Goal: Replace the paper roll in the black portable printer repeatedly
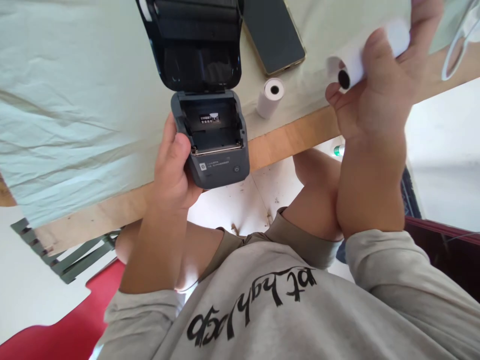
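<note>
My left hand (173,162) grips the left side of a small dark grey label printer (215,160) at the table's near edge. Its black lid (195,45) is swung open and the paper bay (209,125) shows no roll inside. My right hand (378,85) is raised to the right, above the table edge, and holds a white paper roll (375,50) with its dark core facing me. A second white paper roll (270,97) lies on the cloth just right of the printer.
A pale green cloth (75,100) covers the wooden table (292,137). A dark smartphone (273,32) lies behind the loose roll. A clear plastic object (459,45) sits at the far right. Below are my knees, a red seat (75,330) and white floor.
</note>
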`<state>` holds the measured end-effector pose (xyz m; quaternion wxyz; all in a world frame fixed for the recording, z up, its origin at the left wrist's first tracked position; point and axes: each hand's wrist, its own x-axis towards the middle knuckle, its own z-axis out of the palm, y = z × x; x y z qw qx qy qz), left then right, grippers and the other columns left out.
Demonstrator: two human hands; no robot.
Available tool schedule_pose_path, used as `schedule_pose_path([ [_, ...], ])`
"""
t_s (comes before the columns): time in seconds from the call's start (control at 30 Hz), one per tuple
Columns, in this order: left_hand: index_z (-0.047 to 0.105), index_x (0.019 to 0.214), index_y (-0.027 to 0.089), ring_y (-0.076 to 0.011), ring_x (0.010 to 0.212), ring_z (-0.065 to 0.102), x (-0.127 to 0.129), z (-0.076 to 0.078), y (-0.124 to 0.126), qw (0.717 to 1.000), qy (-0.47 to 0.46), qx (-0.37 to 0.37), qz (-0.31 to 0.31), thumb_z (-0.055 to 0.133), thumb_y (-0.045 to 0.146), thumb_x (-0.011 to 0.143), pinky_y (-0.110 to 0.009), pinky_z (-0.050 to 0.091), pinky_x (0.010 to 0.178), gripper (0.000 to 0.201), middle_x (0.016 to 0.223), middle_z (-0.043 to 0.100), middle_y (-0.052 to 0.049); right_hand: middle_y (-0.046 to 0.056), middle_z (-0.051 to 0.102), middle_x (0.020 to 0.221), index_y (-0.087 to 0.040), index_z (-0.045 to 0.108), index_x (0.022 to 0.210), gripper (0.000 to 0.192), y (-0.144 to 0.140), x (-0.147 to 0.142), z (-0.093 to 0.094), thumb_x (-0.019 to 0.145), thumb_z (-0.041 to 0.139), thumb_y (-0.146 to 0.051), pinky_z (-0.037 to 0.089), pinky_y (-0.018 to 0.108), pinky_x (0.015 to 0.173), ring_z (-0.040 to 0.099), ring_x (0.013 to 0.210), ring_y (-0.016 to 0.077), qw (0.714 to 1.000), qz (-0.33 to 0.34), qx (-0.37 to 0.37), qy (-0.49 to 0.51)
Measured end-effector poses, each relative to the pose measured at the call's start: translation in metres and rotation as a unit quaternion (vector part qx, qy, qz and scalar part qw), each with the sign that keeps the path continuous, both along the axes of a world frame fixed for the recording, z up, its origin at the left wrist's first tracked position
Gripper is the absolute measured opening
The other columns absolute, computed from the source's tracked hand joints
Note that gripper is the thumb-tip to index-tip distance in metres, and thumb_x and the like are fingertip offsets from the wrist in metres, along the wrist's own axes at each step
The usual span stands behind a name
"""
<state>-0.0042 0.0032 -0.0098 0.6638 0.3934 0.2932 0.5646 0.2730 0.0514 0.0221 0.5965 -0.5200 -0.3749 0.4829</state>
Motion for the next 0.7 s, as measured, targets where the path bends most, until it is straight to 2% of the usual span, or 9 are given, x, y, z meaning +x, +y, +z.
schedule_pose_path([
  [0.07, 0.063, 0.126, 0.025, -0.0216, 0.106, 0.069, -0.001, -0.003, 0.001, 1.0, -0.008, 0.004, 0.001, 0.057, 0.046, 0.095, -0.039, 0.062, 0.089, 0.038, 0.123, 0.07, -0.004, -0.007, 0.058, 0.106, -0.041, 0.04, 0.121, 0.063, 0.003, -0.002, -0.002, 0.069, 0.074, -0.035, 0.047, 0.021, 0.047, 0.058, 0.078, 0.0106, 0.995, -0.064, 0.039, 0.064],
  [0.13, 0.062, 0.127, 0.024, -0.0219, 0.109, 0.068, -0.001, -0.005, 0.001, 1.0, -0.016, 0.014, 0.001, 0.057, 0.046, 0.095, -0.041, 0.06, 0.095, 0.04, 0.125, 0.07, -0.004, -0.006, 0.053, 0.086, -0.034, 0.047, 0.113, 0.061, 0.007, -0.002, -0.004, 0.059, 0.074, -0.033, 0.046, 0.022, 0.043, 0.055, 0.07, 0.011, 0.994, -0.071, 0.018, 0.086],
  [0.2, 0.061, 0.129, 0.023, -0.022, 0.113, 0.067, -0.001, -0.006, 0.001, 1.0, -0.018, 0.016, -0.005, 0.059, 0.045, 0.094, -0.042, 0.057, 0.101, 0.041, 0.128, 0.069, -0.005, -0.004, 0.047, 0.075, -0.028, 0.057, 0.099, 0.052, 0.009, 0.0, -0.001, 0.051, 0.075, -0.036, 0.043, 0.023, 0.039, 0.052, 0.064, 0.0108, 0.995, -0.038, -0.043, 0.085],
  [0.27, 0.061, 0.128, 0.023, -0.0222, 0.116, 0.066, -0.001, -0.005, 0.001, 1.0, -0.018, 0.019, -0.009, 0.06, 0.044, 0.093, -0.043, 0.055, 0.104, 0.041, 0.129, 0.068, -0.005, -0.002, 0.043, 0.068, -0.025, 0.062, 0.076, 0.036, 0.009, 0.003, 0.004, 0.044, 0.072, -0.036, 0.04, 0.023, 0.036, 0.047, 0.06, 0.0088, 0.994, 0.009, -0.077, 0.08],
  [0.37, 0.061, 0.128, 0.024, -0.0226, 0.119, 0.065, 0.0, -0.003, -0.001, 1.0, -0.018, 0.021, -0.005, 0.061, 0.044, 0.094, -0.044, 0.052, 0.108, 0.04, 0.128, 0.068, -0.005, -0.003, 0.036, 0.061, -0.026, 0.06, 0.059, 0.017, 0.006, 0.004, 0.013, 0.043, 0.06, -0.031, 0.038, 0.022, 0.035, 0.04, 0.054, 0.0068, 0.994, 0.077, -0.045, 0.056],
  [0.47, 0.06, 0.128, 0.024, -0.0228, 0.12, 0.065, 0.0, -0.002, -0.002, 1.0, -0.019, 0.012, -0.003, 0.06, 0.044, 0.094, -0.045, 0.05, 0.11, 0.039, 0.129, 0.068, -0.004, -0.005, 0.043, 0.061, -0.029, 0.058, 0.063, 0.023, 0.002, -0.001, 0.019, 0.043, 0.055, -0.02, 0.043, 0.023, 0.039, 0.049, 0.059, 0.0098, 0.992, 0.101, -0.048, 0.056],
  [0.57, 0.06, 0.128, 0.025, -0.0239, 0.123, 0.063, -0.001, 0.0, -0.003, 1.0, -0.006, 0.0, -0.002, 0.061, 0.045, 0.094, -0.045, 0.049, 0.111, 0.04, 0.128, 0.067, -0.003, -0.008, 0.059, 0.074, -0.029, 0.055, 0.075, 0.036, -0.002, -0.01, 0.021, 0.043, 0.055, -0.013, 0.051, 0.023, 0.046, 0.061, 0.074, 0.013, 0.987, 0.075, -0.068, 0.123],
  [0.7, 0.06, 0.13, 0.024, -0.0238, 0.125, 0.062, 0.0, 0.005, -0.004, 1.0, 0.002, -0.01, -0.001, 0.06, 0.044, 0.094, -0.045, 0.046, 0.115, 0.041, 0.127, 0.067, -0.004, -0.006, 0.064, 0.089, -0.026, 0.051, 0.09, 0.044, -0.003, -0.017, 0.019, 0.049, 0.057, -0.011, 0.052, 0.02, 0.049, 0.065, 0.083, 0.0138, 0.978, 0.04, -0.054, 0.197],
])
